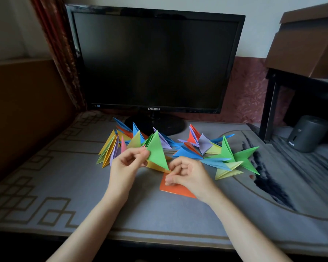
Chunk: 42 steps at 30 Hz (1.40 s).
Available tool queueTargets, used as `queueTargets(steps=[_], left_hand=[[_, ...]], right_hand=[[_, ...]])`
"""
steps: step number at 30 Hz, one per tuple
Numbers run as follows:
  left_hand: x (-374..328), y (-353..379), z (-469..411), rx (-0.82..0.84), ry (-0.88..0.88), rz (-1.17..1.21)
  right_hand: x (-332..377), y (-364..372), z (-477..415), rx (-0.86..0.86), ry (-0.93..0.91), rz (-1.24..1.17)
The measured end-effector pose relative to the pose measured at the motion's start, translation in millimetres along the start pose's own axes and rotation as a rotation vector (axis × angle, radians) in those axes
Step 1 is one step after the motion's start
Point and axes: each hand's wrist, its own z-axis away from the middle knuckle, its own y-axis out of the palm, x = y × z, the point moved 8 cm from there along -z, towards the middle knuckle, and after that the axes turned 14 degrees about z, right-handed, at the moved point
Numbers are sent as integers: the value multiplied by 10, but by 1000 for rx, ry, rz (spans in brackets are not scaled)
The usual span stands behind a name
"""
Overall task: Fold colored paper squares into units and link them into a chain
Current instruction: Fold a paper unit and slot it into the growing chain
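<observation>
A black flat monitor is stood on a grey patterned mat strewn with multicoloured folded paper units. A green folded paper triangle is pinched between the left hand and the right hand, above a flat orange paper square.

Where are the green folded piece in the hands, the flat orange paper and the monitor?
green folded unit [156,151], head view, middle of its triangular face.
orange paper [174,190], head view, its bare lower part.
monitor [155,61], head view, centre of the dark screen.
</observation>
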Motion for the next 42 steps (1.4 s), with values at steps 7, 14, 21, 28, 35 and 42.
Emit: queueTargets(steps=[7, 14, 21, 28, 35, 42], left_hand=[[-7, 161, 73, 99, 11, -44], [29, 225, 121, 176, -14, -109], [55, 257, 128, 208, -33, -132], [75, 208, 96, 149, -69, -85], [60, 234, 122, 230, -47, -167], [97, 307, 153, 319, -54, -293]], right_hand=[[102, 50, 2, 160, -109, -118], [79, 73, -4, 131, -13, -136], [25, 57, -9, 78, 31, -142], [49, 132, -4, 127, -21, -99], [231, -114, 28, -18, -127, -98], [171, -185, 21, -142, -96, 36]])
